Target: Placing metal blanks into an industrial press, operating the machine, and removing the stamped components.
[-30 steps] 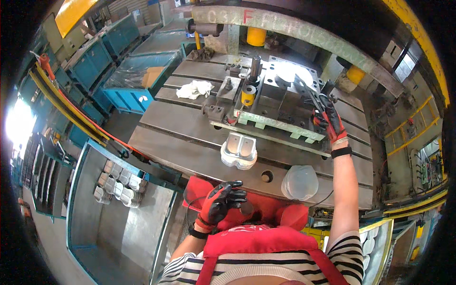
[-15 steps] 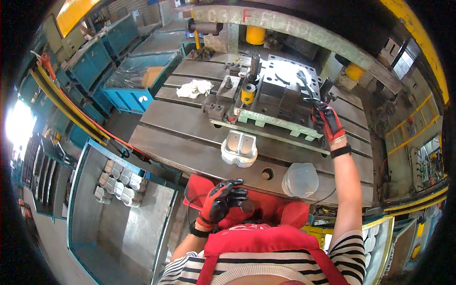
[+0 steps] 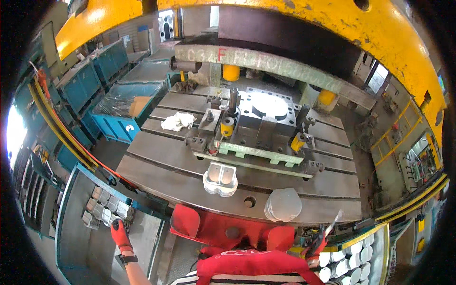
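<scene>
My left hand (image 3: 120, 235), in a red and black glove, reaches into the blue-rimmed bin (image 3: 147, 232) at the left. Its fingers are bent at the near end of the stacked, formed metal parts (image 3: 105, 210); whatever they grip is hidden. Low at the right, my right hand (image 3: 317, 248) is closed on a thin, light-grey metal piece (image 3: 335, 220) that points up and away. It is too narrow to name more exactly. On the press die (image 3: 261, 135) at the middle of the table lies a bright round plate (image 3: 270, 105).
A stack of two-lobed metal parts (image 3: 220, 179) and a stack of flat discs (image 3: 283, 205) sit on the slotted press table (image 3: 156, 164). A white cloth (image 3: 178, 121) lies farther left. Yellow-edged bin (image 3: 385, 237) at right holds more discs. The press frame (image 3: 327, 23) arches overhead.
My left hand has moved from before my body into the left bin. My right hand has drawn back from the die to the lower right. The view has shifted.
</scene>
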Demonstrator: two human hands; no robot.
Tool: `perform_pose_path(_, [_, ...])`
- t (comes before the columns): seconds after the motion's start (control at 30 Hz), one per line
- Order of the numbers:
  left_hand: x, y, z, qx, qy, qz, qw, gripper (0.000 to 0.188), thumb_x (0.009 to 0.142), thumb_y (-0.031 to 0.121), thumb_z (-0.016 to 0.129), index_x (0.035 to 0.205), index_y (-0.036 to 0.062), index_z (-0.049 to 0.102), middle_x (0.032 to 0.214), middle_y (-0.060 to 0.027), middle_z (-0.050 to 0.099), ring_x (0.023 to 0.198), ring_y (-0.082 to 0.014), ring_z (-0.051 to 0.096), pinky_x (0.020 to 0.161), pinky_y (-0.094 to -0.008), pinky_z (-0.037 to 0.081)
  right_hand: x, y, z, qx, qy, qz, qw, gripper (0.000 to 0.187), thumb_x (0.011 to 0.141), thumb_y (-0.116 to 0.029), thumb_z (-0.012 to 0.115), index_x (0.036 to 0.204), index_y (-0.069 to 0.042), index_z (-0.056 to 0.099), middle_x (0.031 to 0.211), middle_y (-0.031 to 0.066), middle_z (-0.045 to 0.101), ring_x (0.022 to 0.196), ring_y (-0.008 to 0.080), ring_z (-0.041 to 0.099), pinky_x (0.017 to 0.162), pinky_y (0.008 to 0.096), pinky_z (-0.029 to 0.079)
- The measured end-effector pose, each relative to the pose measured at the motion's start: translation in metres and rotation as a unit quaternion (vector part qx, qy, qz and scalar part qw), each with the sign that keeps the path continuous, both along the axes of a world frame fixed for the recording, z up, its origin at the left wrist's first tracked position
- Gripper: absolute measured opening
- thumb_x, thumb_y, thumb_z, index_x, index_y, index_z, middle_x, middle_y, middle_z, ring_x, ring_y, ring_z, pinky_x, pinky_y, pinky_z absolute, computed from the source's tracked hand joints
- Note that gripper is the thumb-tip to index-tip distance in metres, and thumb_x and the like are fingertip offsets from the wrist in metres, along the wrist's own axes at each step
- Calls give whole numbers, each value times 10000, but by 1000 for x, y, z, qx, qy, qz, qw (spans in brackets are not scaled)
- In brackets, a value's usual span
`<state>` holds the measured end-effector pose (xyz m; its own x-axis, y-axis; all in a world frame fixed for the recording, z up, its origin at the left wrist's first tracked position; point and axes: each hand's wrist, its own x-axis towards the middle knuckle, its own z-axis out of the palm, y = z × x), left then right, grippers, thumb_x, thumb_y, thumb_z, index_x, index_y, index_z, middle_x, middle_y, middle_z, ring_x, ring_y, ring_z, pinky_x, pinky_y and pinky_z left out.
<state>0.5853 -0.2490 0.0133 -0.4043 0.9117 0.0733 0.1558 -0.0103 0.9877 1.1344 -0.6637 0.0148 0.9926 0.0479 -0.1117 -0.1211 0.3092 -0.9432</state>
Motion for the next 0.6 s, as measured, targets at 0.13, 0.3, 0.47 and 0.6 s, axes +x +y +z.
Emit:
perform_pose_path(0.13, [44,-6,-56,-269,147,-182,934,526,731,344,664,1133,67,467,886,-99,574,735,-225,566,540,-376,461,4,-101,-182,-317,118,-179,924,429,669,-409,721,797,-33,559,620,52,548,531,193,497,502,348,406])
perform_pose_path(0.3, [99,-36,-177,-32,57,-536,842,679,763,400,605,1332,208,288,1331,-61,341,1200,-307,343,851,-540,371,-58,-21,-237,-432,92,349,827,361,734,-336,667,845,-18,537,717,86,575,556,205,507,498,338,397])
perform_pose_path(0.47, [172,-36,-154,-229,463,-375,770,593,798,421,467,1333,243,285,1395,-60,239,1267,-368,191,972,-540,254,-175,156,-37,-153,167,783,580,315,757,-285,630,888,-20,521,781,109,574,578,208,518,512,336,408])
perform_pose_path(0.6, [154,-32,-200,-306,259,-227,888,732,712,422,592,1332,198,274,1355,-243,208,1188,-429,318,933,-485,345,-207,182,9,-93,220,882,405,282,775,-244,600,923,-21,509,833,127,572,596,210,526,523,335,417])
